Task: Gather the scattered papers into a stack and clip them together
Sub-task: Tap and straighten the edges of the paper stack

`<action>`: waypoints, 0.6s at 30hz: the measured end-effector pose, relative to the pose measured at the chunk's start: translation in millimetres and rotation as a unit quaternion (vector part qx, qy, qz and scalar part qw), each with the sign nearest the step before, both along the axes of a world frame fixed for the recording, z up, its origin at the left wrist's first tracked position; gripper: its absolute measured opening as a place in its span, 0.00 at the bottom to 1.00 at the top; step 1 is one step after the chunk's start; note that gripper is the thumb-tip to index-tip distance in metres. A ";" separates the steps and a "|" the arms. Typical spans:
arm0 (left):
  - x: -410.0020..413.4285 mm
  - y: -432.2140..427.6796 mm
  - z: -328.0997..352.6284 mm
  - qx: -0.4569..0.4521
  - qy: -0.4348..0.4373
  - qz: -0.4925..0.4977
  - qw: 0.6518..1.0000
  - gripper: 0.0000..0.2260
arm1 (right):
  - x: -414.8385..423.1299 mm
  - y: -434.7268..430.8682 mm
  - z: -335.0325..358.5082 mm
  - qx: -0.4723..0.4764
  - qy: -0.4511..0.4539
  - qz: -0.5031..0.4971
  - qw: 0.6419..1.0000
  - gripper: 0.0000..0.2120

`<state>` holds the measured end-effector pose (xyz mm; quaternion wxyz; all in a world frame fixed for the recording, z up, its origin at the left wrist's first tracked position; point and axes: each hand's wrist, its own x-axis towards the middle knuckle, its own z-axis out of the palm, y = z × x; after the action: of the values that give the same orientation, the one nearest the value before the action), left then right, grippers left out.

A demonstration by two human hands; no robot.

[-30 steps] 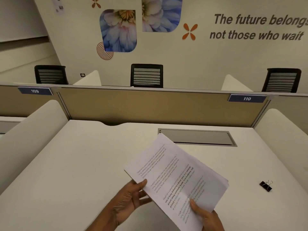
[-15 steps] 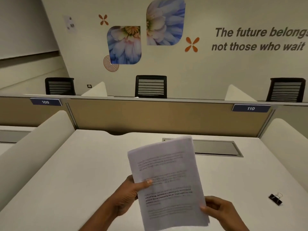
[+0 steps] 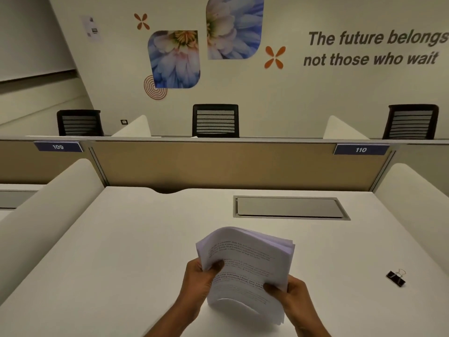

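Observation:
A stack of white printed papers [image 3: 245, 266] is held above the white desk [image 3: 121, 251], near its front middle. My left hand [image 3: 198, 285] grips the stack's left edge with the thumb on top. My right hand [image 3: 291, 296] grips the lower right edge. The sheets bow upward, and the top edge curls away from me. A black binder clip [image 3: 396, 278] with silver handles lies on the desk to the right, apart from both hands.
A grey cable hatch [image 3: 289, 207] is set into the desk behind the papers. Rounded white side dividers [image 3: 48, 203] flank the desk, and a tan partition [image 3: 218, 164] closes the back. Black chairs stand beyond it.
The stack turned from slanted to upright in my hands, then dropped lower toward the desk, and its sheets now bow. Both hands kept their grip. The clip has not moved.

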<state>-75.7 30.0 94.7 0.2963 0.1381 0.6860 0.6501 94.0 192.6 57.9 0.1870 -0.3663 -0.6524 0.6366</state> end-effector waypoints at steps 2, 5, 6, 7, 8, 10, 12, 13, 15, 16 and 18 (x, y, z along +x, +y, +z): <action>4.0 2.0 -8.9 -0.017 -0.016 0.022 0.999 0.06 | -0.1 -2.1 -7.1 0.006 0.001 -0.012 1.000 0.07; 7.1 5.0 -15.0 -0.025 -0.038 0.039 0.998 0.09 | -1.5 -2.5 -12.3 0.003 0.003 -0.017 1.000 0.09; 6.8 5.9 -14.3 -0.029 -0.041 0.038 0.998 0.10 | -1.6 -1.8 -11.7 -0.005 0.007 -0.015 1.000 0.10; 6.0 6.7 -13.6 -0.035 -0.042 0.036 0.998 0.12 | -1.6 -0.8 -10.7 -0.015 0.012 -0.012 1.000 0.11; 4.9 7.4 -13.3 -0.040 -0.042 0.032 0.998 0.12 | -1.4 0.4 -9.5 -0.023 0.017 -0.012 1.000 0.12; 3.5 8.5 -12.7 -0.047 -0.043 0.021 0.998 0.13 | -1.3 2.8 -7.9 -0.034 0.022 -0.012 0.999 0.13; 3.7 9.7 -12.0 -0.049 -0.047 0.015 0.998 0.13 | -2.5 3.1 -6.5 -0.034 0.019 -0.006 0.999 0.13; 4.1 10.3 -11.6 -0.049 -0.048 0.014 0.998 0.13 | -3.2 2.6 -6.0 -0.032 0.017 -0.001 0.999 0.12; 4.4 10.9 -11.2 -0.050 -0.043 0.010 0.998 0.14 | -3.0 2.4 -4.4 -0.029 0.018 -0.003 0.999 0.11; 4.2 10.5 -11.1 -0.051 -0.039 0.006 0.998 0.14 | -1.9 2.8 -3.0 -0.028 0.023 -0.008 0.999 0.10; 3.0 9.3 -11.3 -0.052 -0.028 -0.004 0.998 0.15 | 1.1 3.7 -1.2 -0.026 0.034 -0.010 0.999 0.09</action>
<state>-72.7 39.3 83.4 0.3243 0.1068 0.7100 0.6159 95.1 196.3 56.7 0.2056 -0.3559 -0.6253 0.6633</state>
